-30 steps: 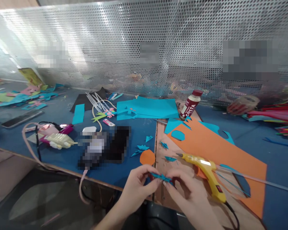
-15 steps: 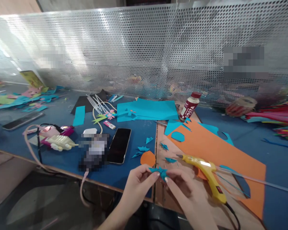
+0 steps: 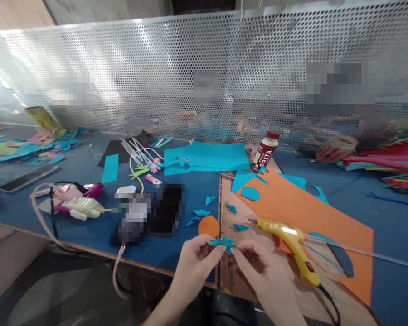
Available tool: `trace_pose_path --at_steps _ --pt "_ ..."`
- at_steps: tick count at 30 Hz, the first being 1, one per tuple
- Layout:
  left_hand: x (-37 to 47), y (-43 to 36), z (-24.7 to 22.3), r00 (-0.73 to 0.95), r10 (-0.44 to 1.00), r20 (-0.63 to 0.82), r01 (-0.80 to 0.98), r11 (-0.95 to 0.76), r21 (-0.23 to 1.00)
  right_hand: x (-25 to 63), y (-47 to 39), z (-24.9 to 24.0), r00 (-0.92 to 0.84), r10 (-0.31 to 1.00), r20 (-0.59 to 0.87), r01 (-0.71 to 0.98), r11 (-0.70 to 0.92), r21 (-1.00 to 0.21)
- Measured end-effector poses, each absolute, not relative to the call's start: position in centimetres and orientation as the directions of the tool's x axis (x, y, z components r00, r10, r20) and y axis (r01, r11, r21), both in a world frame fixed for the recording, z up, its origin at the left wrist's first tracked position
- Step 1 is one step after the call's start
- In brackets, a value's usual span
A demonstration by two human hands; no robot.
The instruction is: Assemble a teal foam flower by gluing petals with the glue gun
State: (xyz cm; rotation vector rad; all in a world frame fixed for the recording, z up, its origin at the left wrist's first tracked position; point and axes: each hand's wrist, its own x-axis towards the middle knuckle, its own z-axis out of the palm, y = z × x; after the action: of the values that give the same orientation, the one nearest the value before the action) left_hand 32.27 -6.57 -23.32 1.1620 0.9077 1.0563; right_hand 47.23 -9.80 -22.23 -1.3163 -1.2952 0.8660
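A small folded piece of blue paper (image 3: 226,245) with pointed tips is pinched between my two hands, above the table's front edge. My left hand (image 3: 199,260) grips its left side with thumb and fingers. On its right side, my right hand (image 3: 258,262) presses with the thumb and fingertips. Just beyond my fingers lie an orange paper circle (image 3: 209,226) and a few similar folded blue paper pieces (image 3: 201,213). A yellow glue gun (image 3: 297,242) rests right of my right hand, with a clear glue stick in its back.
An orange paper sheet (image 3: 326,226) with cut-outs lies under the glue gun. Behind it stands a red-brown bottle (image 3: 265,153). Blue paper sheets (image 3: 207,156), a phone with a cable (image 3: 135,217) and a power strip (image 3: 83,206) occupy the left. A perforated metal screen (image 3: 156,81) borders the back.
The camera view has shifted slightly. Both hands still hold the folded blue paper, and my right thumb has moved slightly left along it.
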Motion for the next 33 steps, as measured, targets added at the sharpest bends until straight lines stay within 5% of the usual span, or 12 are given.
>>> trace_pose_path --at_steps 13,33 --pt "32.1 -7.0 -23.9 0.257 0.964 0.065 -0.026 -0.061 0.998 46.7 -9.4 -22.2 0.119 0.923 0.366 0.348 0.306 -0.886" --pt "31.7 -7.1 -24.0 0.343 0.936 0.081 -0.123 -0.041 0.992 45.8 -9.7 -23.0 0.206 0.929 0.307 0.236 0.257 -0.937"
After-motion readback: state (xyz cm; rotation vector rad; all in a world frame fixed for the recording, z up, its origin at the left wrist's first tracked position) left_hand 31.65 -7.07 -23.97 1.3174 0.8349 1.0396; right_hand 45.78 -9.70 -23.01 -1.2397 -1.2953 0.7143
